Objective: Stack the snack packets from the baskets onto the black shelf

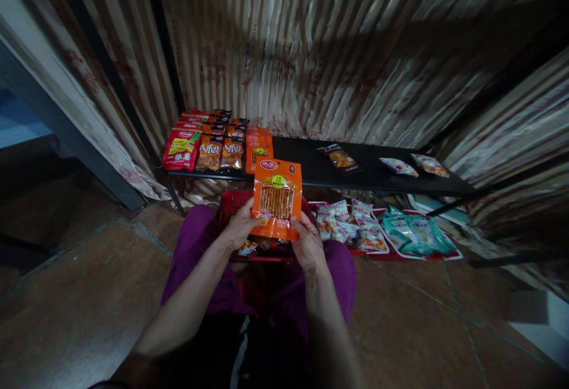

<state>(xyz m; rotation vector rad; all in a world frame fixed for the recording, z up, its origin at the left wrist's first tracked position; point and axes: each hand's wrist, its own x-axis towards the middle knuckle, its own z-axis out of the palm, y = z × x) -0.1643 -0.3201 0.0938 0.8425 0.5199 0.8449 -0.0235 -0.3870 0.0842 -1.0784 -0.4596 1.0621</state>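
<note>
Between my two hands I hold an orange snack packet [276, 200] with a clear window showing brown sticks. My left hand [240, 227] pinches its lower left edge, and my right hand [306, 239] grips the lower right corner. Beneath the packet is a red basket [230, 200] with some packets inside, partly hidden by the held one. Just beyond, similar orange packets [259, 140] stand lined up on a black shelf [293, 160]. To their left are brown-and-black snack bags [221, 153] and red snack bags [181, 149].
On the shelf's right part lie a dark brown packet [340, 158] and two small white packets, one nearer [399, 166], one farther [430, 165]. Right of my knees, red trays on the tiled floor hold white-and-red packets [351, 223] and green packets [416, 233]. A striped curtain [288, 51] hangs behind.
</note>
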